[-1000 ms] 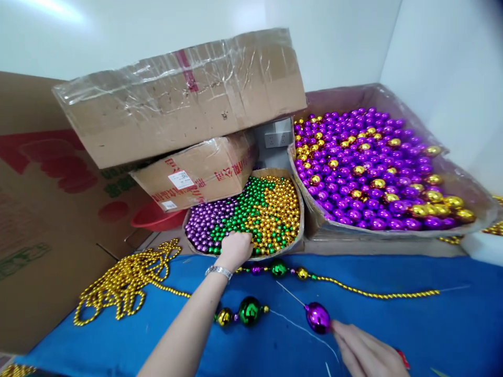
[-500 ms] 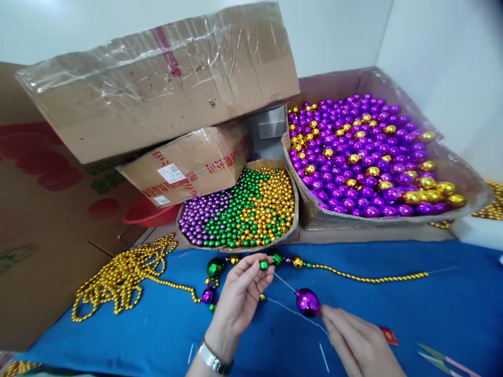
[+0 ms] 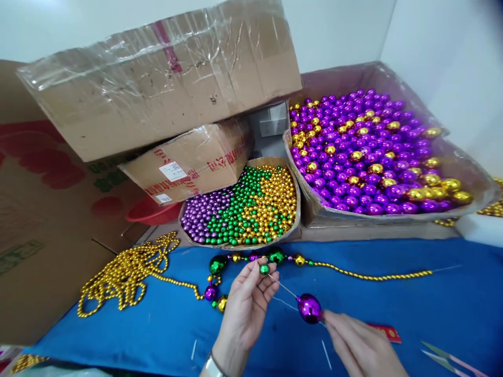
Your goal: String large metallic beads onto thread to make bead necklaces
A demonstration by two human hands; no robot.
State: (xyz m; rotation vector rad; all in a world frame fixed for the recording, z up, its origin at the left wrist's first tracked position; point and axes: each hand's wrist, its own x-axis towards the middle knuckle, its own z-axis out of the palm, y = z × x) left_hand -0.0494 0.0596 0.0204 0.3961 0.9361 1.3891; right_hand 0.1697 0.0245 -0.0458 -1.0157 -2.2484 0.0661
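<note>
- Your left hand (image 3: 249, 306) is pinching a small green bead (image 3: 264, 269) between thumb and forefinger; the other fingers are curling loosely below it.
- Your right hand (image 3: 359, 343) is holding the big purple ball (image 3: 310, 308) by its lower-right end, thumb and fingers pressing together. Whether they're gripping the ball's end or the needle (image 3: 286, 287) there — can't tell.
- The needle is sticking out of the ball's far end, pointing up-left at the green bead. Can't tell if the bead is sitting on the tip.
- Both pieces are hanging over the blue cloth (image 3: 424, 303), bead left of ball, well apart.
- A strand of mixed beads (image 3: 217, 265) is curving behind your left hand; a gold bead chain (image 3: 373, 276) is running off its right end.
- A gold bead pile (image 3: 121, 277) is lying to the left.
- Snips (image 3: 448, 359) and a red packet (image 3: 387, 333) are lying near your right hand — packet partly hidden by it.
- Behind the cloth, a small box (image 3: 297, 212) is holding purple, green and gold beads; a larger box (image 3: 314, 217) beside it is holding purple and gold balls.
</note>
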